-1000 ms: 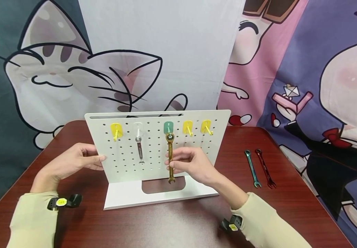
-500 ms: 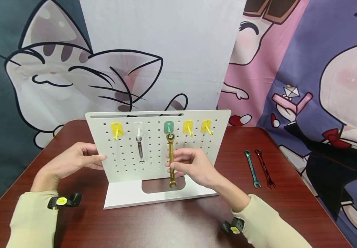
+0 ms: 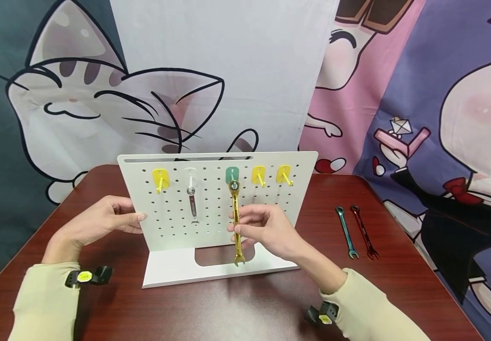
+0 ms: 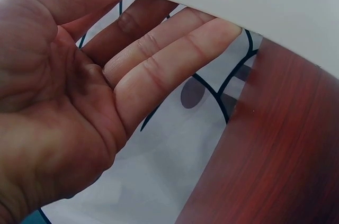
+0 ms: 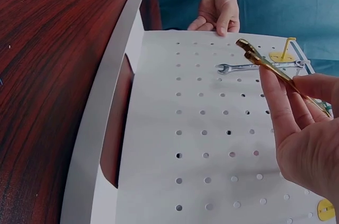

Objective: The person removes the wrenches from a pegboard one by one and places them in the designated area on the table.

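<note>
My right hand (image 3: 272, 232) pinches the gold wrench (image 3: 236, 215) between thumb and fingers; its ring end is at the green hook (image 3: 232, 174) and its lower end tilts out from the board. In the right wrist view the right hand (image 5: 312, 134) holds the gold wrench (image 5: 280, 74) off the board surface. My left hand (image 3: 104, 221) grips the left edge of the white pegboard (image 3: 219, 227), thumb in front, fingers behind, as the left hand (image 4: 79, 91) also shows in the left wrist view. A silver wrench (image 3: 192, 204) hangs from the clear hook (image 3: 190, 177).
One yellow hook (image 3: 160, 180) is at the board's left, two more, a yellow hook (image 3: 258, 175) and a yellow hook (image 3: 284, 174), at its right. A teal wrench (image 3: 346, 232) and a dark red wrench (image 3: 365, 232) lie on the table (image 3: 177, 312) to the right.
The gold wrench's lower end has swung down and outward from the board, with my right hand moving slightly right. My left hand stays on the board's edge.
</note>
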Demonstrator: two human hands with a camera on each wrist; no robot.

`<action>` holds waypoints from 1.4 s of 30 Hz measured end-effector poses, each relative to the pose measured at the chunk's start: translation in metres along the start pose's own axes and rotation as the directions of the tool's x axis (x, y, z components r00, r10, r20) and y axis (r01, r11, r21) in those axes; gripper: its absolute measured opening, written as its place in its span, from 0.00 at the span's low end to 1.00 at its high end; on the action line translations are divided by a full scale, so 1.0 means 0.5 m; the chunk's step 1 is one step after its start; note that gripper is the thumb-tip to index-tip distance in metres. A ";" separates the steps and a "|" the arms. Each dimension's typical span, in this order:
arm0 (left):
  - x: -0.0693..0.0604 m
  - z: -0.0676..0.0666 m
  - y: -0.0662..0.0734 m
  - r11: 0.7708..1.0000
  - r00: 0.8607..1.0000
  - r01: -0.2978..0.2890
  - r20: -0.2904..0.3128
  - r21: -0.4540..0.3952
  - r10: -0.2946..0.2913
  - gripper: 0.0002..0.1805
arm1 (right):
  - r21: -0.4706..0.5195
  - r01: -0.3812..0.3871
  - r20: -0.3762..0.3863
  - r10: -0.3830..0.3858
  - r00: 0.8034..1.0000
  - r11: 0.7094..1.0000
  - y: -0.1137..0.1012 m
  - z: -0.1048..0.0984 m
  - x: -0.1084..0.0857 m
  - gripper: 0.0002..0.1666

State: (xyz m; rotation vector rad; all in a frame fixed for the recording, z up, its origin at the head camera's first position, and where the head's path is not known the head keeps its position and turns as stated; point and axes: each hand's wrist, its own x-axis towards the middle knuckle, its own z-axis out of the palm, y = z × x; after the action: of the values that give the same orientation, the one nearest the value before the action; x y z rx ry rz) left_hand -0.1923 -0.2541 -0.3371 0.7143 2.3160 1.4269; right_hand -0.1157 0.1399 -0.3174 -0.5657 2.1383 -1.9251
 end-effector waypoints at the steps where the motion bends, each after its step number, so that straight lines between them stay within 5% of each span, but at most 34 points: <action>1: 0.000 0.000 0.000 1.000 1.000 0.001 0.000 0.000 -0.001 0.21 | 0.002 0.002 0.001 -0.002 1.000 1.000 -0.002 0.000 -0.001 0.19; 29: 0.000 -0.001 -0.004 1.000 1.000 -0.021 0.015 -0.018 0.022 0.22 | 0.118 -0.020 0.026 0.017 1.000 0.993 -0.034 0.012 -0.026 0.19; 42: 0.002 -0.003 -0.002 0.999 0.999 -0.034 0.033 -0.026 0.035 0.21 | 0.087 0.005 0.004 -0.005 1.000 0.996 -0.048 -0.005 -0.040 0.21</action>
State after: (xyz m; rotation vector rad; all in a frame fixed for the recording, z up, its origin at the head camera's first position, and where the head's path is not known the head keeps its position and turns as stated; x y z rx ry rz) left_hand -0.1939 -0.2552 -0.3376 0.7686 2.2669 1.4452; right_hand -0.0951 0.1487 -0.2956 -0.5580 2.0403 -2.0070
